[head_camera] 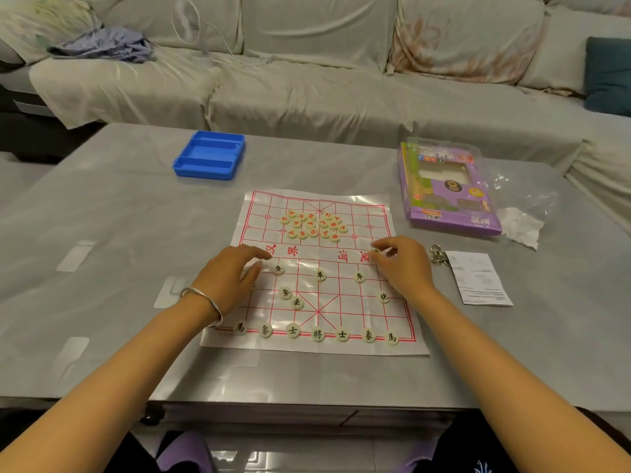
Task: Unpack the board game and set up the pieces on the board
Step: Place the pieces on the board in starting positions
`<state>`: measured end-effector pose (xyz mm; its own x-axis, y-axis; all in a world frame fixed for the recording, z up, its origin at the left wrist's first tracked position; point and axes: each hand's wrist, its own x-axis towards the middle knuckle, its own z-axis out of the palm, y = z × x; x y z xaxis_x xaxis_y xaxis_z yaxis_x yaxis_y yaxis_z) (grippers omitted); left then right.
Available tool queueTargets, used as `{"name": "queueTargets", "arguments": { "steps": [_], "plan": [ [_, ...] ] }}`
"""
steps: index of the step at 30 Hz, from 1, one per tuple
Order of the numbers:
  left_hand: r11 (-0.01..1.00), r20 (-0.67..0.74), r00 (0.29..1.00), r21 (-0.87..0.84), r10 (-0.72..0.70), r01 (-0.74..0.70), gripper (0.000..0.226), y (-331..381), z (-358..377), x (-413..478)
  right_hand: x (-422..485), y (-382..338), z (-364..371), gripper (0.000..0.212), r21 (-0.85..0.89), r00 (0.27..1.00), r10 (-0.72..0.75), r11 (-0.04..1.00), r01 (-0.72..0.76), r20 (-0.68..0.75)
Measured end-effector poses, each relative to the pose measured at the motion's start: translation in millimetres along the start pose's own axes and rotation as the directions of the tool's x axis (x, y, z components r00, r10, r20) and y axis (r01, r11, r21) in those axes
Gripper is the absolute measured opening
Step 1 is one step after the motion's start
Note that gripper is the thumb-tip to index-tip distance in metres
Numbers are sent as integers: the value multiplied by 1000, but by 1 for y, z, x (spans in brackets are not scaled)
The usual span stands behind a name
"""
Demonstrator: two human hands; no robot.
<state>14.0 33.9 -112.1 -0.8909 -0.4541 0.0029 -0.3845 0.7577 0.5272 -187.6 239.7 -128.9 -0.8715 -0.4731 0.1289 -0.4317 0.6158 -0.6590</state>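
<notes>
Unpacking was done: blue plastic tray (209,155) emptied and parked at the far side of the grey counter (102,216), purple cardboard box (447,196) and clear plastic bag (522,199) set aside at right. Thin plastic board sheet with red grid (341,346) was laid flat in front. Black side was judged roughly two-thirds placed: seven cream discs with black characters (317,334) lined along the near edge, three soldier discs (320,275) on their row, one cannon disc (384,297) at right. Two chariot discs (297,303) were left loose inside the grid, near corners unfilled. Left hand (232,271) and right hand (399,264) were held at the river line, fingers curled, each apparently pinching one more black-lettered disc, though this was not fully resolved. Red-lettered discs (312,227) were heaped on the far half, none positioned, so about half the setup was judged outstanding
</notes>
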Motion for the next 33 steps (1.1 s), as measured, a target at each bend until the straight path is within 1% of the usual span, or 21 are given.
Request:
{"name": "queueTargets", "arguments": {
  "steps": [4, 8, 11, 16, 21, 26, 33],
  "plan": [
    [996, 28, 997, -37, -76, 77, 34, -15, -7, 2, -9, -41, 17, 25, 150, 980, -128, 983, 105, 151],
    [991, 59, 991, -45, -121, 124, 35, -27, -13, 0, -20, -78, 45, 22, 186, 940, -230, 965, 186, 251],
    [987, 80, 986, -48, -147, 151, 37, -30, -19, -3, -22, -102, 68, 22, 212, 916, -283, 950, 227, 285],
    [986, 98, 982, -34, -161, 165, 43, -42, -27, -11, -20, -131, 100, 23, 177, 903, -309, 948, 266, 298],
    [986, 107, 981, -30, -162, 166, 48, -54, -30, -14, -15, -141, 120, 24, 113, 894, -304, 953, 282, 329],
    [986, 97, 983, -47, -155, 160, 47, -59, -29, -14, -17, -144, 124, 27, 47, 879, -306, 949, 311, 366],
    [986, 55, 987, -60, -151, 154, 47, -58, -33, -14, -17, -143, 127, 25, 45, 882, -305, 950, 310, 359]
  ]
}}
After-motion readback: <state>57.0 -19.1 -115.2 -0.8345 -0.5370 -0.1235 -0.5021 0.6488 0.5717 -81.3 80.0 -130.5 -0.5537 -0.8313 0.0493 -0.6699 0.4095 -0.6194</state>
